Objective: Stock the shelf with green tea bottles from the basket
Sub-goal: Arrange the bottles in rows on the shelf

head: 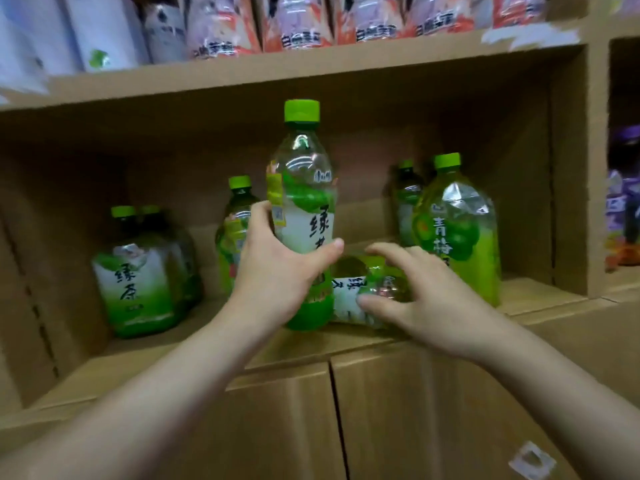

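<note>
Two hands | left hand (pixel 277 268) grips upright bottle (pixel 304 209) | right hand (pixel 419 299) on toppled bottle (pixel 349 296)

Brown cardboard shelving (pixel 277 69) filled the view, its back wall (pixel 173 161) in dim shadow. Closed cardboard boxes (pixel 450 410) sat below, and a side compartment (pixel 623 98) opened at right.

The upper shelf holds a row of bottles with orange-and-white labels (pixel 301 26) and, at its left end, white packages (pixel 69 29). The adjacent compartment on the right contains purple-labelled bottles (pixel 623 202). Closed cardboard boxes (pixel 450 410) sit below.
</note>
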`<state>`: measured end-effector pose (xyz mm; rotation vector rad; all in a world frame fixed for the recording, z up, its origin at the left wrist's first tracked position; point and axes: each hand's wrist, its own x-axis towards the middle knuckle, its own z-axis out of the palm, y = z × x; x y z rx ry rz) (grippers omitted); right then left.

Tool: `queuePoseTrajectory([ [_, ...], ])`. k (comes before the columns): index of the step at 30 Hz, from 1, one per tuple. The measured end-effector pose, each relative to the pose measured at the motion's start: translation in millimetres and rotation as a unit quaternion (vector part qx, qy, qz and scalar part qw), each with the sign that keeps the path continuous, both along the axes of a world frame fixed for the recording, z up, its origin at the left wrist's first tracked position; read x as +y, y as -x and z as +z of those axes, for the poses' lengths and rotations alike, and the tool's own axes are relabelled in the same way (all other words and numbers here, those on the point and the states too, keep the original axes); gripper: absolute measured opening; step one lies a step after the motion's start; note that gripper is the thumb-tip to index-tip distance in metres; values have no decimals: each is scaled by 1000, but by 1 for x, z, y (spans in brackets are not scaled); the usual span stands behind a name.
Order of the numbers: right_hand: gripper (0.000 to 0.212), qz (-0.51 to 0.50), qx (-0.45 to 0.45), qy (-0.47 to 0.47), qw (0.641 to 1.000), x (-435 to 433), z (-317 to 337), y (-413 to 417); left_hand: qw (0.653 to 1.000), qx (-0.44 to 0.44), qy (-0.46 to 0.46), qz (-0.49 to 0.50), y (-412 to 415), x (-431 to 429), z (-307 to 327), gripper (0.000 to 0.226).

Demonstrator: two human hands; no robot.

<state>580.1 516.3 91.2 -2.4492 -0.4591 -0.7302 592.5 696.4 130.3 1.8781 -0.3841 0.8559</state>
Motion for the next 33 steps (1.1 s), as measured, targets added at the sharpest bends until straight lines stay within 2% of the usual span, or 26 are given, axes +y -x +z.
queuePoseTrajectory([
  [2,74,-66,20,149,986,14,-5,-13,1000,17,-9,15,-7,28,-6,72],
  [4,77,-106,8,225,969,21,-8,-21,999,49,-8,17,-12,54,-15,76],
  [7,77,-80,-26,223,971,27,-6,-26,995,93,-12,37,-19,82,-22,81],
  [10,74,-28,-22,205,978,27,-1,-29,991,106,-41,71,-24,99,-18,75],
  [14,67,118,14,106,987,31,2,-34,973,142,-105,150,-32,123,-12,84],
  [16,65,158,9,115,981,44,-1,-35,968,166,-124,139,-34,134,-12,91],
  [18,65,150,-7,155,976,59,-5,-36,965,181,-121,143,-31,137,-10,95],
  [20,64,109,-18,172,979,68,-9,-38,961,129,-114,216,-21,133,0,105],
  [22,62,60,-46,155,985,68,-15,-39,955,-42,-153,249,-5,122,10,84],
  [23,58,42,-65,132,988,66,-18,-39,946,-122,-202,222,2,113,15,70],
  [24,53,32,-86,95,991,62,-19,-38,936,-151,-267,174,11,99,17,59],
  [26,44,0,-159,13,987,48,-19,-34,897,-71,-427,85,18,71,8,50],
  [28,41,-72,-252,-58,963,27,-15,-28,817,8,-570,93,10,52,-11,67],
  [29,43,-118,-281,-87,949,15,-13,-25,784,18,-609,120,2,48,-21,71],
  [30,47,-165,-297,-107,934,2,-9,-21,767,7,-625,146,-4,48,-29,68],
  [33,82,-251,-241,-173,922,-36,-1,-17,744,-56,-626,227,-22,56,-41,56],
])
